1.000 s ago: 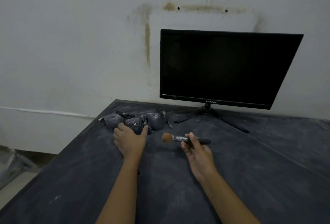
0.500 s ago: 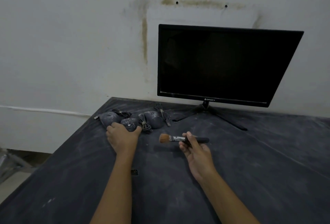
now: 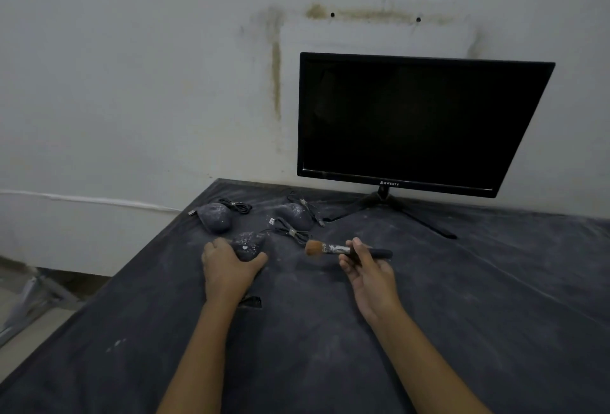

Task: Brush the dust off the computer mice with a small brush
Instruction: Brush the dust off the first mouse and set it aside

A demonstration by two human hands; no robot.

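Three dusty dark computer mice with coiled cables lie near the far left corner of the table [image 3: 330,347]. My left hand [image 3: 227,268] grips the middle mouse [image 3: 248,245], which sits nearer to me than the other two. The left mouse [image 3: 216,217] and the right mouse [image 3: 293,214] lie behind it, untouched. My right hand [image 3: 366,270] pinches the black handle of a small brush [image 3: 333,248]. Its tan bristles point left and hover just right of the held mouse, apart from it.
A black monitor [image 3: 412,123] on a tripod stand [image 3: 389,205] stands at the back of the table against a stained wall. The dark, dusty cloth covers the table. The table's left edge drops to the floor. A small dark tag [image 3: 252,301] lies by my left wrist.
My left hand has pulled the middle mouse out of the row, toward me. The brush in my right hand has stayed in about the same place.
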